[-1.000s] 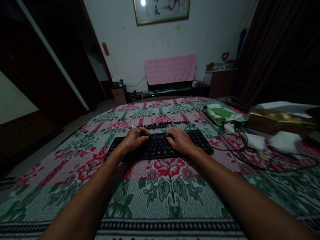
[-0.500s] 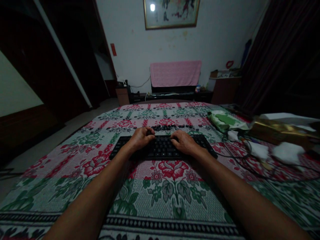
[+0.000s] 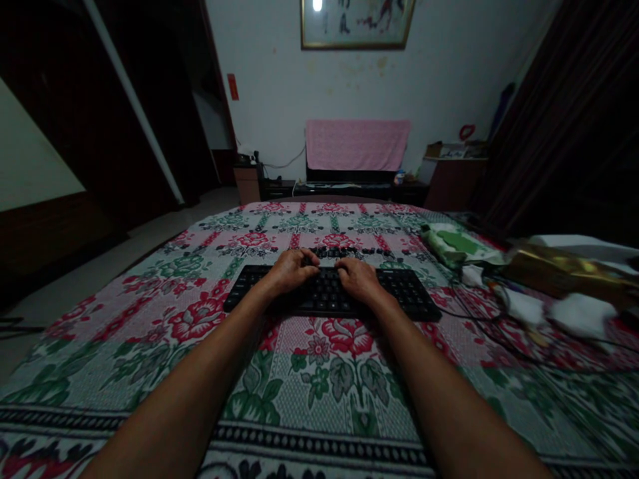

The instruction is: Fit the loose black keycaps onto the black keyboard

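Note:
A black keyboard (image 3: 327,294) lies flat on the flowered tablecloth in front of me. My left hand (image 3: 293,269) is over its upper left-middle part, fingers bent and the thumb reaching inward. A dark spot shows between that thumb and forefinger, too small to name. Across a narrow gap, my right hand (image 3: 357,278) is over the right-middle keys with thumb and fingertips drawn together. Whatever it pinches is hidden. Just beyond the keyboard runs a row of small black pieces (image 3: 377,252), perhaps keycaps; I cannot make them out clearly.
The tablecloth (image 3: 190,326) covers a large table. On the right lie a green-and-white packet (image 3: 456,243), crumpled white tissues (image 3: 582,313), a gold box (image 3: 554,266) and the keyboard's black cable (image 3: 472,316). A pink cloth (image 3: 357,145) hangs over a screen by the far wall.
My right hand has shifted left over the keyboard, and my left hand slightly right, so the gap between them is smaller. The whole view has swung a little to the left.

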Demonstrator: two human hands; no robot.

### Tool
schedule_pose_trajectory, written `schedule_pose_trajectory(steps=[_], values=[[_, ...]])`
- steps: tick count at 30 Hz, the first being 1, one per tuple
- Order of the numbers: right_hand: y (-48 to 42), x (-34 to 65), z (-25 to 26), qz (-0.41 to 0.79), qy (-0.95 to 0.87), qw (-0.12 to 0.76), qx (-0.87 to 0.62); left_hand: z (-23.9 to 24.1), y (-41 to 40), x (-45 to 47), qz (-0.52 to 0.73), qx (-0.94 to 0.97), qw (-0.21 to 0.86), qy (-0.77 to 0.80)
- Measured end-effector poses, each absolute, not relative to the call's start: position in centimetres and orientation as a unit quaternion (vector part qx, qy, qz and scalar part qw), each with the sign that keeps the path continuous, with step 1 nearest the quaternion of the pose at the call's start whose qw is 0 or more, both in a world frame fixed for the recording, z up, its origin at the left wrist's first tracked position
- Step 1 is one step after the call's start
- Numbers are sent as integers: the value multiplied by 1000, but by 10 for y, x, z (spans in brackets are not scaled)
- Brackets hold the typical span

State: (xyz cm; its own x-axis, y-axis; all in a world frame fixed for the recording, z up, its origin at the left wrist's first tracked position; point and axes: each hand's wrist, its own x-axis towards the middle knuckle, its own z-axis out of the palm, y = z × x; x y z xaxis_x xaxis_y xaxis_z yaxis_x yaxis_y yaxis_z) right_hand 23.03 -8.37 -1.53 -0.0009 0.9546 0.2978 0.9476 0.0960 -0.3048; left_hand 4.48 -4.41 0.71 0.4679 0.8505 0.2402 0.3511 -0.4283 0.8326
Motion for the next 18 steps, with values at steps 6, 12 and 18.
schedule_pose_trajectory(steps=[6, 12, 18], values=[[-87, 232, -11, 16, -711, 213, -669, 13, -46, 43, 326, 758, 421, 376], [-93, 226, -5, 26, -704, 210, -678, 22, -52, 39, 297, 776, 414, 371], [-96, 222, -2, 30, -695, 196, -691, 20, -53, 40, 289, 760, 452, 367]])
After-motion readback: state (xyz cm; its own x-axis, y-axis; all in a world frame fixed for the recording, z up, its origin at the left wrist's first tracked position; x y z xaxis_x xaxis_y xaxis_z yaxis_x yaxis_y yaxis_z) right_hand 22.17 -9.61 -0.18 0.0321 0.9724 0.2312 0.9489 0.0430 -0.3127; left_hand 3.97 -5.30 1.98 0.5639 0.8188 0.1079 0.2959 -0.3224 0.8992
